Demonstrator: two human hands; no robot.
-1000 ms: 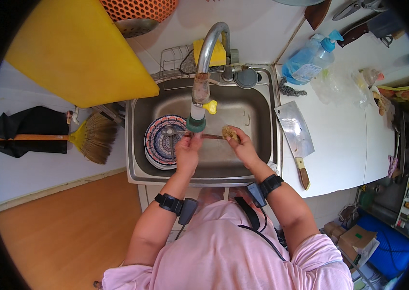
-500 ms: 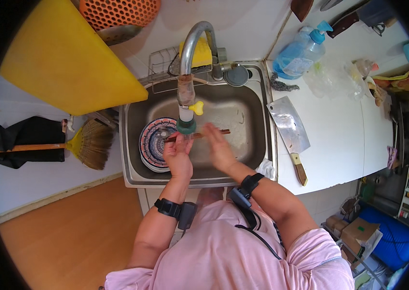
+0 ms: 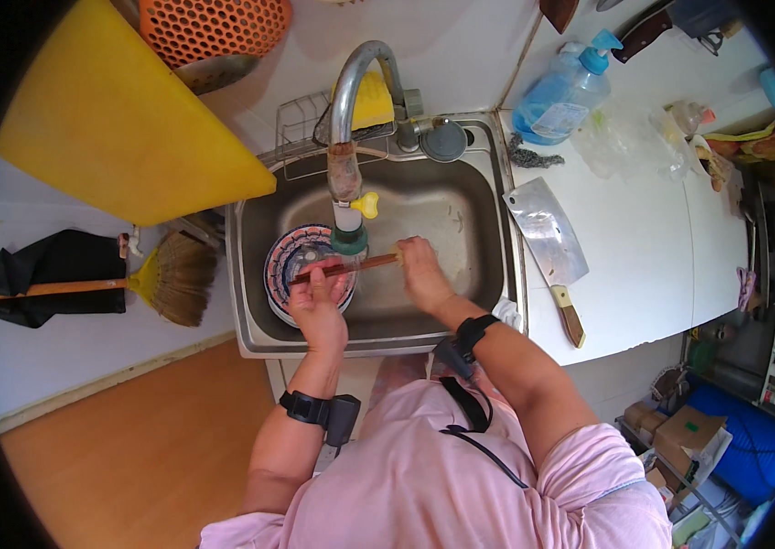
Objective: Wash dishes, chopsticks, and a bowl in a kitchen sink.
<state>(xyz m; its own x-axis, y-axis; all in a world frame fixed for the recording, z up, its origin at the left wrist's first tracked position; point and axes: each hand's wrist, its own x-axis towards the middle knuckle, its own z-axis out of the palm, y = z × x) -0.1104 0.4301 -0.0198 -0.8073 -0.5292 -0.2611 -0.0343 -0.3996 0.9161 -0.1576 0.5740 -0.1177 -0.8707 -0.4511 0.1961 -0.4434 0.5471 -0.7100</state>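
Clock: centred on sink (image 3: 365, 349), 12 = toward tap.
Broom: 9 o'clock, outside sink, bristles to R.
Board: yellow board (image 3: 122, 119), 10 o'clock, corner nr sink's rim.
Dishes: stack of patterned dishes (image 3: 279, 261), in sink, approx 8–9 o'clock.
L hand: left hand (image 3: 320, 320), abt 7–8 o'clock, fingers closed on brown sticks (image 3: 365, 264).
Sticks: over sink, L end above dishes, R end at other hand; span at 6 o'clock of green nozzle (image 3: 349, 242).
Tap: curved metal tap (image 3: 342, 114), arching from 12 o'clock, yellow lever on its R.
R hand: right hand (image 3: 424, 279), abt 4–5 o'clock, fingers narrowed round yellowish pad (image 3: 398, 253), mostly hidden, at sticks' R end.
Cleaver: metal cleaver (image 3: 548, 233), 3 o'clock, flat on white bench (image 3: 644, 274), handle to 5.
Soap: blue pump bottle (image 3: 557, 101), 2 o'clock, on bench.
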